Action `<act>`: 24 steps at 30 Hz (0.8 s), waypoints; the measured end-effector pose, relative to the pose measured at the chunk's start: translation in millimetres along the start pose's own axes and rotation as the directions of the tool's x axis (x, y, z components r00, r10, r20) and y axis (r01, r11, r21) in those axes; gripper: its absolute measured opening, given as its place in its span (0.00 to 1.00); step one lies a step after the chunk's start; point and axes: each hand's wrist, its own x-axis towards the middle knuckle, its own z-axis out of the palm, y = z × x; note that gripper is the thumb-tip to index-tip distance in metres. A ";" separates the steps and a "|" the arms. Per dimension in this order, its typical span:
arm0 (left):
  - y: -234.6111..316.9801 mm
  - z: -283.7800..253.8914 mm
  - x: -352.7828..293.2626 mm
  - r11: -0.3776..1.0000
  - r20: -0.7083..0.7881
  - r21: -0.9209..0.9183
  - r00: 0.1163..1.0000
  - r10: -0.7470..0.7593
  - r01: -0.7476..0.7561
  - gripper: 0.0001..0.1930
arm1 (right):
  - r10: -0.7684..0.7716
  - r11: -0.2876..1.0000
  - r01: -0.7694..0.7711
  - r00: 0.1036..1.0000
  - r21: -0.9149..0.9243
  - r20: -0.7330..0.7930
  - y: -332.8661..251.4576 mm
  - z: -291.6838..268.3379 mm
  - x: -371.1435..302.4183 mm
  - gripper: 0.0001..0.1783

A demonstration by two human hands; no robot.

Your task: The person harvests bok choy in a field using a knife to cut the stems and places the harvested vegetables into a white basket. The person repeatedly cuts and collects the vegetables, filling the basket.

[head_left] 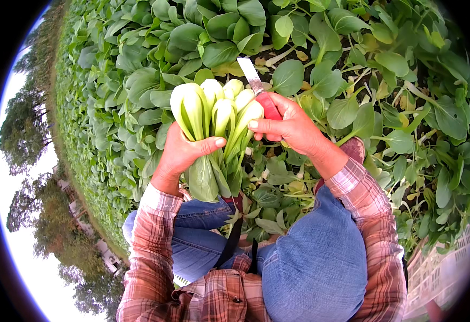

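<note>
A bunch of several bok choy heads (pixel 223 115) is gripped in my left hand (pixel 184 149), its thumb laid across the stalks. The pale, rounded bases point up and away from me, and the green leaves hang down toward my lap. My right hand (pixel 291 126) is closed round the red handle of a knife (pixel 252 78), whose flat blade points away from me. The right thumb rests at the side of the rightmost bok choy. Some right-hand fingers are hidden behind the handle and stalks.
Dense growing bok choy plants (pixel 144 91) spread ahead and to the left. Uprooted-looking and yellowing leaves (pixel 296 188) litter the ground ahead of my knees (pixel 315 252). A pale slatted crate (pixel 452 263) stands at the lower right. Trees (pixel 28 123) line the field's far left.
</note>
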 end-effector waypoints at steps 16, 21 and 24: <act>16.1 27.4 36.0 0.511 0.280 0.788 0.939 0.198 -0.343 0.40 | -0.458 0.573 0.028 0.840 -0.819 -0.291 36.0 -75.6 76.5 0.22; 48.4 45.9 75.5 -0.126 0.452 0.887 0.891 0.040 -0.444 0.38 | -0.583 0.357 0.022 0.786 -0.934 -0.204 35.3 -87.1 100.1 0.24; 51.9 45.5 109.5 -0.338 0.404 0.855 0.914 -0.044 -0.395 0.36 | -0.536 0.310 0.055 0.835 -0.949 -0.127 33.6 -75.3 93.0 0.24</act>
